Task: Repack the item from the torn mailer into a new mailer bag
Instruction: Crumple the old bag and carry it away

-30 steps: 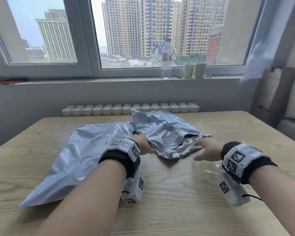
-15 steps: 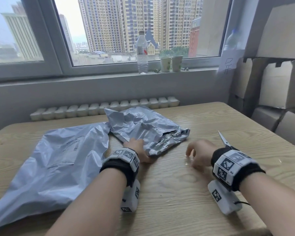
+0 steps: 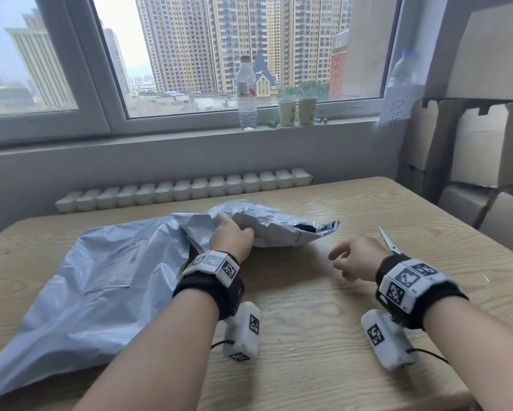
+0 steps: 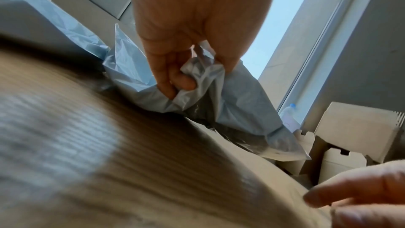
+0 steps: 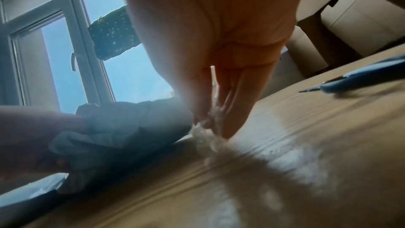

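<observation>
The torn mailer (image 3: 281, 228) is a crumpled grey bag with a dark rip at its right end, lying mid-table. My left hand (image 3: 233, 235) grips its bunched left part; the left wrist view shows the fingers (image 4: 175, 83) curled into the folds of the torn mailer (image 4: 241, 110). The new mailer (image 3: 101, 280) lies flat to the left, partly under the torn one. My right hand (image 3: 348, 261) hovers over the table to the right of the tear. It pinches a small piece of clear crinkled plastic (image 5: 203, 138) against the wood. What is inside the torn mailer is hidden.
Scissors (image 3: 389, 241) with blue handles (image 5: 361, 77) lie just beyond my right wrist. Cardboard boxes (image 3: 486, 143) stack along the right. A bottle (image 3: 247, 93) and two cups (image 3: 297, 111) stand on the sill. Bare wooden table (image 3: 308, 336) lies in front of me.
My right hand has drawn back from the torn end toward the right, with clear plastic at its fingertips. My left hand has moved up onto the torn mailer and bunched it.
</observation>
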Available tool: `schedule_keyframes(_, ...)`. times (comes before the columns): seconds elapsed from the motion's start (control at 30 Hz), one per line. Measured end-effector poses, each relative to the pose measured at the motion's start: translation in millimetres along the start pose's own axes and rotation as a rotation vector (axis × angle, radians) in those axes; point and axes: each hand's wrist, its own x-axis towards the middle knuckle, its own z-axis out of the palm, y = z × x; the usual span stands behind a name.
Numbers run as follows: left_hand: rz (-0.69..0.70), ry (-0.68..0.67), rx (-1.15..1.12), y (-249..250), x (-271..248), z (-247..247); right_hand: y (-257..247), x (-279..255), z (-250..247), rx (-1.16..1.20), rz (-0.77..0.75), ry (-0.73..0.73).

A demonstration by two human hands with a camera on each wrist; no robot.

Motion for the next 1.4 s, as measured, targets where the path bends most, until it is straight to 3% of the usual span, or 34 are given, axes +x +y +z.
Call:
schedule_keyframes(0.1, 0.046, 0.048, -0.176, 5.0, -4.5, -7.3, 0.2, -0.9, 0.9, 0.105, -0.013, 0.023)
schedule_keyframes(0.2, 0.095, 0.083, -0.373, 11.2, -7.3, -13.5, -2.4, -3.6, -2.9, -0.015, -0.044, 0.070)
schedule_keyframes(0.33, 0.029, 0.056, -0.667, 18.6, -4.2, -22.8, -10.1, -1.7, -10.8, 0.040, -0.091, 0.150)
schedule_keyframes(0.4, -0.008, 0.050, -0.740, 23.5, -4.5, -31.6, -19.2, 1.2, -13.3, 0.120, -0.149, 0.098)
schedule_keyframes(0.53, -0.074, -0.074, -0.888, 33.2, -9.7, -51.7, -57.9, 1.1, -4.7, 0.191, -0.385, -0.023)
schedule_keyframes(0.63, -0.062, -0.212, -0.919, 33.0, -18.2, -59.1, -92.1, -4.4, 8.7, 0.398, -0.507, -0.107)
schedule_keyframes(0.73, -0.051, -0.366, -1.044, 30.2, -22.4, -65.6, -115.4, -16.2, 15.2, 0.502, -0.521, 0.002)
schedule_keyframes(0.8, 0.019, -0.332, -1.007, 25.2, -16.7, -67.3, -121.9, -18.3, 15.5, 0.502, -0.541, 0.056)
schedule_keyframes(0.9, 0.211, -0.121, -0.684, 11.9, -8.3, -66.8, -125.5, -17.2, 9.7, 0.601, -0.561, 0.130)
schedule_keyframes(0.97, 0.182, -0.048, -0.567, 1.9, -9.3, -71.7, -124.2, -17.4, 1.3, 0.704, -0.555, 0.130)
schedule_keyframes(1.03, 0.153, -0.132, -0.551, -6.3, -9.2, -74.4, -122.5, -19.2, -6.6, 0.819, -0.536, 0.087)
schedule_keyframes(1.23, 0.233, -0.516, -0.866, 1.3, -17.5, -65.9, -124.5, -28.3, -7.2, 0.950, -0.524, -0.012)
schedule_keyframes(1.3, 0.259, -0.572, -0.928, 7.2, -21.0, -67.4, -121.9, -27.6, -5.4, 0.851, -0.544, -0.020)
schedule_keyframes(1.4, 0.295, -0.606, -0.891, 13.2, -25.0, -70.8, -114.1, -26.5, -6.1, 0.522, -0.591, 0.052)
